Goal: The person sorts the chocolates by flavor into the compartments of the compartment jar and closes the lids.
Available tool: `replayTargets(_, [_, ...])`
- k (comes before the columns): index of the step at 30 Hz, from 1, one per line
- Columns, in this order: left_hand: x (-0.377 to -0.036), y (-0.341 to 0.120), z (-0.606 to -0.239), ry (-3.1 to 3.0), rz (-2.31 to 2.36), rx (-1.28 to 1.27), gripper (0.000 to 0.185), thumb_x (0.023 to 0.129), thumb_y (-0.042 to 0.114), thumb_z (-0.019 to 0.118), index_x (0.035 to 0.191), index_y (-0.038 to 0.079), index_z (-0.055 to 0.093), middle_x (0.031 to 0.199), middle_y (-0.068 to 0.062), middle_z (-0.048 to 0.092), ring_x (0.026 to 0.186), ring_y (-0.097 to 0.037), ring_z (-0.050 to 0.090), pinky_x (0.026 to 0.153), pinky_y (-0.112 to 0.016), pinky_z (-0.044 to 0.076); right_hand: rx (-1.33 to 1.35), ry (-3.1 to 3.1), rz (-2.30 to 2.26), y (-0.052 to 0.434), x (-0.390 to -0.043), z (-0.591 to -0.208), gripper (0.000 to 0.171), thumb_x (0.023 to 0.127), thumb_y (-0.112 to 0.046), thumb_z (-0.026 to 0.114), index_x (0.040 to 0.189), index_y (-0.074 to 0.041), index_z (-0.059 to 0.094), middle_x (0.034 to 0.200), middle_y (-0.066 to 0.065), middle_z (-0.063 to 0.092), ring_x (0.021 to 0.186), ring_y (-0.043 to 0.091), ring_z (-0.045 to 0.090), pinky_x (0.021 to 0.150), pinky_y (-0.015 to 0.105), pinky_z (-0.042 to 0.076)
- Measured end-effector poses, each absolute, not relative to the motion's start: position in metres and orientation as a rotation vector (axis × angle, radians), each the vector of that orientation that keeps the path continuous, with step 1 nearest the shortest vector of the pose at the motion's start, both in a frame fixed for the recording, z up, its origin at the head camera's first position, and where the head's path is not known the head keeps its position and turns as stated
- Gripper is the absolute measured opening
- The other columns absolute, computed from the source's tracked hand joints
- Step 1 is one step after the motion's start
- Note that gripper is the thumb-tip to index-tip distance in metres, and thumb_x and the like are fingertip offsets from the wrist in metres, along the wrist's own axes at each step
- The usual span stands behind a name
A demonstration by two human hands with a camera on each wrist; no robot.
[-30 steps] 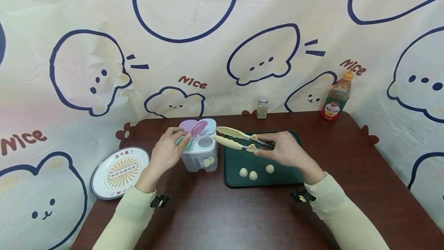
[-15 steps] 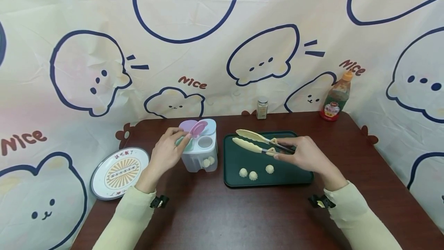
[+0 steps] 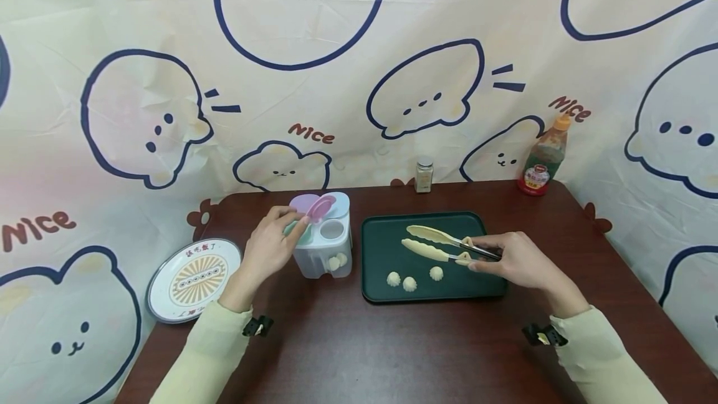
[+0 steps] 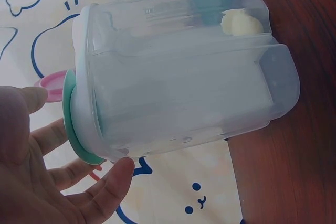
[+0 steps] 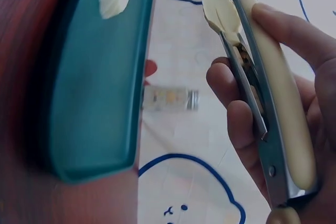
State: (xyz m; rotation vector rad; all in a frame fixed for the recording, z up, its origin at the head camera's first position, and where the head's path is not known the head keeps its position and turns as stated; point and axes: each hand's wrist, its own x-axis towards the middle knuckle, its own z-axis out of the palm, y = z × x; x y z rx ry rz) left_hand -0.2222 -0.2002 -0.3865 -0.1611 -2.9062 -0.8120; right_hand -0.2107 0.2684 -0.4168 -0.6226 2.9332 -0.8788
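My left hand (image 3: 271, 242) pinches the raised pink lid (image 3: 322, 207) of a clear storage container (image 4: 178, 72). One round opening (image 3: 332, 228) in the container's top is uncovered beside it. Low inside the container sit small white buns (image 3: 335, 261). In my right hand (image 3: 518, 259) is a pair of cream-tipped tongs (image 3: 432, 250), spread apart, nothing between the tips. They hover above a dark green tray (image 3: 381, 242). Three pale buns lie near the tray's front, one of them a ridged bun (image 3: 436, 273) to the right of the others.
A round patterned plate (image 3: 199, 280) lies at the table's left edge. Behind the tray stands a small seasoning jar (image 3: 424, 174). A red sauce bottle (image 3: 544, 158) with an orange cap occupies the far right corner, against a printed cloth backdrop.
My right hand has carried the tongs rightward and toward me, from beside the container to over the tray. The left hand and the pink lid have stayed in place.
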Motion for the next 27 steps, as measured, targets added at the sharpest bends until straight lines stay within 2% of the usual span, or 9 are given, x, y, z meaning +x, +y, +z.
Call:
replayTargets(3, [-0.222, -0.2, -0.387, -2.9, -0.805, -0.164, 0.061, 0.102, 0.06, 0.039, 0.135, 0.014, 0.062, 0.146, -0.014, 0.048, 0.133, -0.039, 0.047, 0.105, -0.066, 0.042, -0.618, 2.923, -0.859, 0.276, -0.209, -0.421, 0.053, 0.083, -0.047, 0.078, 0.124, -0.014, 0.072, 0.084, -0.009, 0.071, 0.066, 0.008, 0.051, 0.051, 0.023, 0.036])
replayTargets(9, [-0.222, -0.2, -0.388, -2.896, -0.804, -0.168, 0.061, 0.102, 0.059, 0.039, 0.134, 0.014, 0.062, 0.146, -0.014, 0.048, 0.133, -0.039, 0.048, 0.105, -0.067, 0.041, -0.619, 2.904, -0.842, 0.288, -0.207, -0.428, 0.052, 0.082, -0.045, 0.08, 0.122, -0.013, 0.072, 0.102, -0.002, 0.076, 0.074, 0.007, 0.056, 0.056, 0.022, 0.043])
replayTargets(18, [-0.222, -0.2, -0.388, -2.892, -0.802, -0.172, 0.061, 0.101, 0.06, 0.039, 0.134, 0.014, 0.062, 0.146, -0.014, 0.049, 0.133, -0.039, 0.048, 0.105, -0.066, 0.042, -0.566, 2.847, -0.801, 0.301, -0.204, -0.437, 0.051, 0.082, -0.046, 0.079, 0.121, -0.014, 0.073, 0.103, -0.002, 0.076, 0.077, 0.006, 0.059, 0.065, 0.021, 0.05])
replayTargets(27, [-0.222, -0.2, -0.388, -2.891, -0.799, -0.176, 0.061, 0.102, 0.059, 0.039, 0.134, 0.014, 0.062, 0.146, -0.014, 0.049, 0.133, -0.039, 0.048, 0.105, -0.066, 0.042, -0.562, 2.821, -0.752, 0.308, -0.207, -0.443, 0.048, 0.082, -0.042, 0.08, 0.12, -0.014, 0.073, 0.105, -0.001, 0.075, 0.076, 0.007, 0.059, 0.062, 0.021, 0.05])
